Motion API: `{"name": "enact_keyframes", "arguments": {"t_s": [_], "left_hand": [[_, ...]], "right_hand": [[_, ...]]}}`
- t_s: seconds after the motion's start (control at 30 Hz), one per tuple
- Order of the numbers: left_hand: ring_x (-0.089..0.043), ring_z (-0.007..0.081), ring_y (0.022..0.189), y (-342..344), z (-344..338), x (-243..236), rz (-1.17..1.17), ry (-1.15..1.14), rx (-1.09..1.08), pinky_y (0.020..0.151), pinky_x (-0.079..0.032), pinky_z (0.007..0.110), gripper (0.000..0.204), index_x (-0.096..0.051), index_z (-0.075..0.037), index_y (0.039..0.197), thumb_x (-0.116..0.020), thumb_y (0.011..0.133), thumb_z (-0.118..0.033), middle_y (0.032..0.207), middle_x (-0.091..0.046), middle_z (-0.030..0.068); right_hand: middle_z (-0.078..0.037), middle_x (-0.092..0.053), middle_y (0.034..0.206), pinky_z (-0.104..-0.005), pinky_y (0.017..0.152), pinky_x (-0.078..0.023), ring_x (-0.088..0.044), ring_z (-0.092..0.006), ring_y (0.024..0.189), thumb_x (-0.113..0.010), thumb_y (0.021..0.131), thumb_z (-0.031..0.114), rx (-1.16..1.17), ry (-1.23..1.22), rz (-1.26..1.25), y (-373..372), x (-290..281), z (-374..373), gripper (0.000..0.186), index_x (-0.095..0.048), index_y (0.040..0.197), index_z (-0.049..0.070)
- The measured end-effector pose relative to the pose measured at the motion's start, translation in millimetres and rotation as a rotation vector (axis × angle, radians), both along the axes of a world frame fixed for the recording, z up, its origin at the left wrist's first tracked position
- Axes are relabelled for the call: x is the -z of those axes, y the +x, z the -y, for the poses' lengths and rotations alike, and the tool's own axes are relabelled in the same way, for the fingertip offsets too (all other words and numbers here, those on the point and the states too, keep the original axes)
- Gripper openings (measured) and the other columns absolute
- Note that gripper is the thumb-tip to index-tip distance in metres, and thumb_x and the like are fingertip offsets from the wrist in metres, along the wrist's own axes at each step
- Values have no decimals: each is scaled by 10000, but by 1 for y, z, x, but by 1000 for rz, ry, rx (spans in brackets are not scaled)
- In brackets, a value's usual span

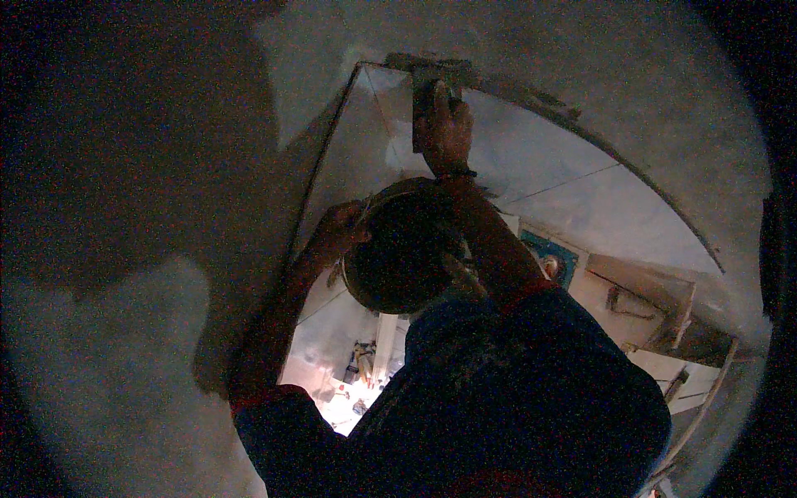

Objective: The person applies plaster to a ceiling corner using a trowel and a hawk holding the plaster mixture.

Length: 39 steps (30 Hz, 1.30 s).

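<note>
In dim, grainy light, my left hand (342,228) grips the rim of a round dark bowl (397,253). What lies inside the bowl is too dark to make out. My right hand (448,137) is raised beyond the bowl, its fingers closed round a flat rectangular trowel (423,87). The trowel's far end meets a dark smear of wet-looking material (427,61) along the top edge of a pale panelled surface (544,149). A grey, patchy plastered surface (581,58) adjoins that edge.
A wall with dark damp-looking and pale patches (116,183) stands close on my left. Far below, a brightly lit area (353,407) holds small objects. On the right are a blue framed picture (552,259), a recessed shelf (639,303) and a hanging cable (706,402).
</note>
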<state>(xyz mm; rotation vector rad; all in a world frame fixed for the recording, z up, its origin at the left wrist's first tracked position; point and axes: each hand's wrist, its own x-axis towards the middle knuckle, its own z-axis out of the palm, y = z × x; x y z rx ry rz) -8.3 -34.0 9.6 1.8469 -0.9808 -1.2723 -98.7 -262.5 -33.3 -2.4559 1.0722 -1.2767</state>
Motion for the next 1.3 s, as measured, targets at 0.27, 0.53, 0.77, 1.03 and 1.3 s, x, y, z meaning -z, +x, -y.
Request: {"name": "enact_keyframes", "arguments": {"t_s": [0.27, 0.53, 0.77, 1.03, 1.3], "left_hand": [[-532, 194, 872, -3, 10, -13, -118, -93, -13, 820, -411, 332, 450, -541, -1, 1042, -566, 593, -12, 939, -580, 93], [-535, 206, 903, -6, 15, -12, -115, -67, 56, 844, -397, 336, 515, -515, -1, 1094, -567, 582, -8, 980, -578, 107], [-537, 207, 897, -6, 20, -23, -150, 36, 132, 818, -411, 332, 459, -536, 3, 1042, -579, 585, -17, 983, -578, 110], [-547, 199, 838, 1, 28, -25, -1, -49, 219, 783, -421, 328, 435, -541, 10, 1025, -567, 599, -71, 925, -591, 109], [-543, 187, 838, -14, 25, -44, -22, -7, 138, 794, -417, 316, 450, -540, -6, 1037, -562, 592, -68, 905, -588, 97]], "right_hand": [[-223, -510, 962, -462, 652, -454, -527, -391, 799, -572, 708, 254, -57, 296, -354, -26, -54, -14, 502, -421, 1161, 99], [-171, -565, 848, -415, 628, -469, -555, -344, 776, -563, 731, 292, -345, 176, -209, -56, -34, 12, 409, -488, 1064, 67], [-164, -573, 828, -416, 636, -465, -559, -338, 767, -542, 749, 300, -213, 166, -281, -24, -54, 22, 355, -514, 999, 49], [-160, -580, 823, -419, 646, -459, -564, -330, 761, -509, 776, 299, -318, 78, -518, -17, -90, 42, 316, -535, 944, 33], [-184, -524, 991, -439, 746, -416, -511, -345, 872, -482, 788, 244, -541, -264, -589, -68, -95, 12, 374, -473, 1122, 76]]}}
